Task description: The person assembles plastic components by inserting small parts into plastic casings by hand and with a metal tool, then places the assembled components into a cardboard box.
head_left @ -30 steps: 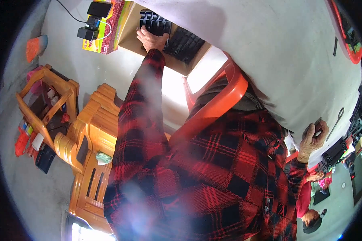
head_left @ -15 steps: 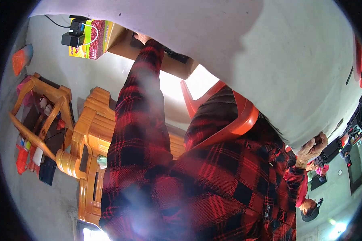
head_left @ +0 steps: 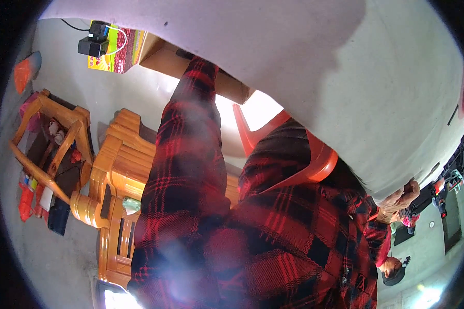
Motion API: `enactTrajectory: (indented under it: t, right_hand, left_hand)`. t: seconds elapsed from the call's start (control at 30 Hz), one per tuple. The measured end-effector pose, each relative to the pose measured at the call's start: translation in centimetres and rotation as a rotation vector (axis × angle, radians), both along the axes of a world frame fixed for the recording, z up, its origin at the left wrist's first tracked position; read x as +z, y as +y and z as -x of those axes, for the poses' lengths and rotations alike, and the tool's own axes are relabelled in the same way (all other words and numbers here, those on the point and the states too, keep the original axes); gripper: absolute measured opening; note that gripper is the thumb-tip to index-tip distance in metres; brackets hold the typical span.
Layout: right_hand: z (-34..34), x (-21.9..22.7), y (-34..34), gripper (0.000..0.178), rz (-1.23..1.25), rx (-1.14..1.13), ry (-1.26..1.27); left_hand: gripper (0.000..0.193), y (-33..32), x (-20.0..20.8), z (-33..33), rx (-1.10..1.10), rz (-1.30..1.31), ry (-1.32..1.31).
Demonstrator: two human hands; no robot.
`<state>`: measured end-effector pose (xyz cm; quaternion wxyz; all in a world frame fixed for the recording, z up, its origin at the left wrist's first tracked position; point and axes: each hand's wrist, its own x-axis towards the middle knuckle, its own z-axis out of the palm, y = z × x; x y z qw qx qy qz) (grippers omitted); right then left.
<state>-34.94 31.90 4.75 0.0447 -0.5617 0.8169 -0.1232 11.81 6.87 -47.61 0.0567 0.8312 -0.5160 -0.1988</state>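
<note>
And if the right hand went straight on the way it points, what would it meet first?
Likely the small dark item on the table, beyond the right hand; depth is unclear.

Nothing can be read for certain: small pale lettering (head_left: 120, 65) stands near the lower edge of the dark-red panel (head_left: 120, 57) on the yellow, green and red carton (head_left: 97, 62), toward that carton's lower right corner, its characters too small and blurred to make out.
</note>
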Motion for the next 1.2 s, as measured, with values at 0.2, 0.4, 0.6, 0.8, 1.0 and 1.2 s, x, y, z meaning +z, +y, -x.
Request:
enactTrajectory:
  t: [0.2,0.4,0.6,0.8,1.0,1.2]
  right_hand:
    - [0.3,-0.3,-0.3,0.059,0.047,-0.025,0.008]
    - [0.4,0.1,0.0,0.053,0.065,-0.078,0.04]
    - [-0.9,-0.6,0.2,0.041,0.087,-0.143,-0.069]
    - [-1.3,-3.3,-2.1,0.036,0.068,-0.096,-0.022]
    - [-0.9,-0.1,-2.7,0.03,0.208,-0.039,0.105]
    - [-2.8,-4.1,-5.3,0.034,0.336,0.139,0.027]
  left_hand:
    - [0.058,-1.7,-1.2,-0.9,0.042,0.029,0.019]
    - [0.056,2.4,3.7,4.4,0.034,0.077,0.062]
    - [0.045,9.0,11.4,6.9,-0.225,-0.137,0.234]
    - [0.034,11.4,12.2,3.2,-0.329,-0.178,0.385]
    - [0.029,5.7,16.0,7.0,-0.917,-0.457,0.454]
    - [0.033,1.6,22.7,6.4,-0.937,-0.265,0.257]
